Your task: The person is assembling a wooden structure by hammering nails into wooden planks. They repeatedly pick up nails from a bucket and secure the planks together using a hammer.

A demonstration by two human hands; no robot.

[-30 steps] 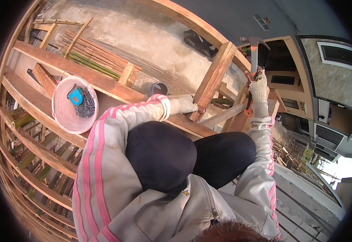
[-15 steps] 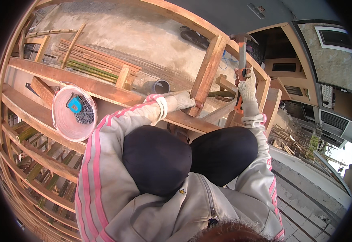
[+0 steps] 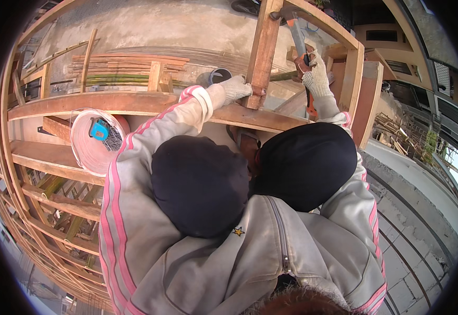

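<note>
- Up on a timber frame, the person crouches with both knees bent; grey jacket sleeves with pink stripes reach forward to the work.
- Left hand (image 3: 235,87), in a knit work glove, is wrapped closed around the foot of an upright wooden post (image 3: 263,50), right where it meets the long horizontal beam (image 3: 134,102), steadying it.
- Right hand (image 3: 317,79), also gloved, has a tight grip on the orange handle of a hammer (image 3: 298,37); the steel head sits at the top of the post, touching it or nearly so.
- No nail is clear enough to make out at the hammer head, so how deep any fixing has gone cannot be told.
- Judging by how things stand, the post is already set upright on the beam and held in place; fastening it looks to be the step in hand, not finished.
- A white bucket (image 3: 84,149) rests on the lower beam toward the left side of the frame, holding a blue tape measure (image 3: 99,128) and what look like dark nails.
- Loose timber strips (image 3: 129,65) lie stacked on the concrete ground far below the frame.
</note>
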